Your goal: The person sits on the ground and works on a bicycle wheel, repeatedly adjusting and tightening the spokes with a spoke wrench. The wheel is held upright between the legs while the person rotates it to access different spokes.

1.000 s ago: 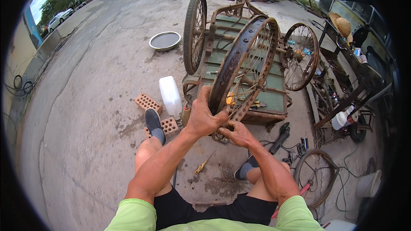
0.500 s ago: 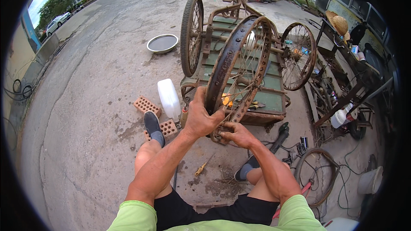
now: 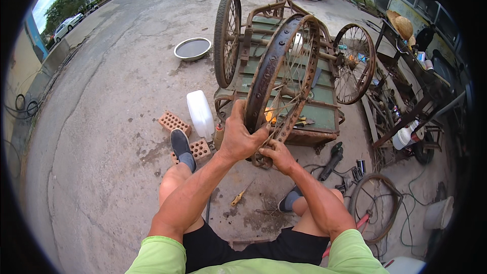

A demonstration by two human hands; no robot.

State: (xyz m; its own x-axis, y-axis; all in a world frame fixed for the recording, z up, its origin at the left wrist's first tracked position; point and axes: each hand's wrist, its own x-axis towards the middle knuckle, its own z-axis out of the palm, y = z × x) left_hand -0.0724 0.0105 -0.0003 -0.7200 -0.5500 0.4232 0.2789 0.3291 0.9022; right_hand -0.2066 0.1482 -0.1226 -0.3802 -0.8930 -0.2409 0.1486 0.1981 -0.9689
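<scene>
I grip a rusty spoked wheel rim [image 3: 274, 64], tilted upright with a dark strip in its channel, with my left hand [image 3: 243, 137], fingers wrapped round its near lower part. Just right and below, my right hand [image 3: 274, 153] is closed on the same rim, thumb and fingers at its bottom edge; exactly what the fingertips press is hidden. The rim stands in front of an upturned tricycle cart [image 3: 324, 118] with green slatted bed and two mounted wheels [image 3: 227, 38]. Pliers [image 3: 304, 122] and an orange object [image 3: 270, 114] lie on the bed behind the rim.
White jug [image 3: 200, 114], hollow bricks [image 3: 172, 121] by my left foot; round basin [image 3: 193, 48]. A screwdriver [image 3: 236, 199] lies between my legs. At right are a power tool [image 3: 330, 164], loose tyre [image 3: 376, 185], cables, bucket [image 3: 439, 214] and rack [image 3: 401, 122]. A car [image 3: 68, 24] stands far left.
My left hand and the rim have moved slightly up and left. My right hand has shifted slightly up along the rim, its fingertips changing position.
</scene>
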